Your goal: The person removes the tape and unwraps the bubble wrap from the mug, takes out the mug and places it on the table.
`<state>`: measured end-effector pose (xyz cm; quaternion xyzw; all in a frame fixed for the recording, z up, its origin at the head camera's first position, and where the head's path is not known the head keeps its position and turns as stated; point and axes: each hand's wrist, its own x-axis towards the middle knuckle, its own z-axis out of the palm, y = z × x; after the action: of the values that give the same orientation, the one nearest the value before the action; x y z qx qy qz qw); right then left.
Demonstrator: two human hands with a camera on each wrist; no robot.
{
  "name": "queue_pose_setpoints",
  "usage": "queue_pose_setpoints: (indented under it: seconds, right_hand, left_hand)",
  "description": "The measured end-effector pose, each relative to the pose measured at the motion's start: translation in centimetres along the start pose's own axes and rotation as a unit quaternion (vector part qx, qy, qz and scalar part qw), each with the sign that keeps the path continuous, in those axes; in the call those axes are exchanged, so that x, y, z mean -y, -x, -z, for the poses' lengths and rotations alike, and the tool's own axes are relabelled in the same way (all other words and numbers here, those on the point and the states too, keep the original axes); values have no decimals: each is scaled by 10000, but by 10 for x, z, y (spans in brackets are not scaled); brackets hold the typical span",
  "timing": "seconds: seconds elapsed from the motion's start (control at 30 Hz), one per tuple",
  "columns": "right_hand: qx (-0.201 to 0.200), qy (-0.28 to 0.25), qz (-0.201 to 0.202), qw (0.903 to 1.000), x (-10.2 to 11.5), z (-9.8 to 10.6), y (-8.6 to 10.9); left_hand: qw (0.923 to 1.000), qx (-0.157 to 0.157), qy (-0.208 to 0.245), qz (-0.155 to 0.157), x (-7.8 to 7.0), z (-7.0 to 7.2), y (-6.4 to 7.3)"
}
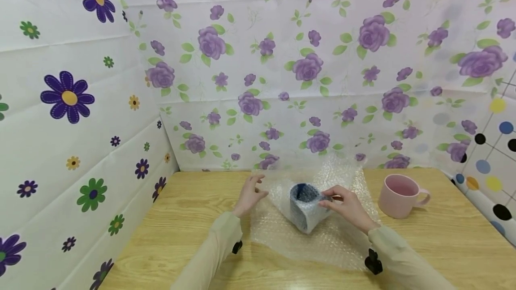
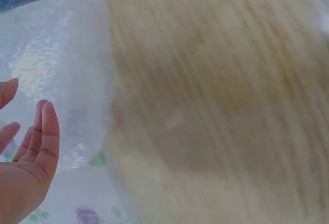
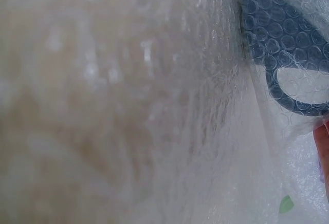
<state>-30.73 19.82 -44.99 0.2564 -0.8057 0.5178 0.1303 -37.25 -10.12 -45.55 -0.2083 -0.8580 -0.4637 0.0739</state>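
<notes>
A blue mug (image 1: 300, 207) stands on a sheet of bubble wrap (image 1: 318, 247), with a layer of the wrap folded around its side. My right hand (image 1: 347, 205) pinches the wrapped mug at its handle side, thumb and fingers together. In the right wrist view the mug's handle (image 3: 288, 99) shows through the bubbles, a fingertip right at its lower edge. To the left of the mug, my left hand (image 1: 249, 195) hovers over the sheet's left edge, fingers apart and holding nothing. The left wrist view shows those fingers (image 2: 49, 136) extended.
A pink mug (image 1: 399, 197) sits at the right on the wooden table (image 1: 189, 236), its handle pointing right. The far part of the wrap rises against the flowered back cloth (image 1: 278, 75). Patterned cloths also hang at the left and right sides.
</notes>
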Motion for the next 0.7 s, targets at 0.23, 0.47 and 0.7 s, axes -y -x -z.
queue_pose_setpoints:
  seconds: [0.23,0.47,0.7]
  right_hand:
    - [-13,58,-33,10000,-1,0,-1]
    - [-31,52,-61,10000,-1,1,-1]
    - [-8,24,-79,10000,0,0,-1]
  left_hand:
    - [9988,221,6,-434,-17,8,-6]
    - [9964,539,-93,-653,-38,11,-10]
    - [9907,959,-123,-957,-53,5,-15]
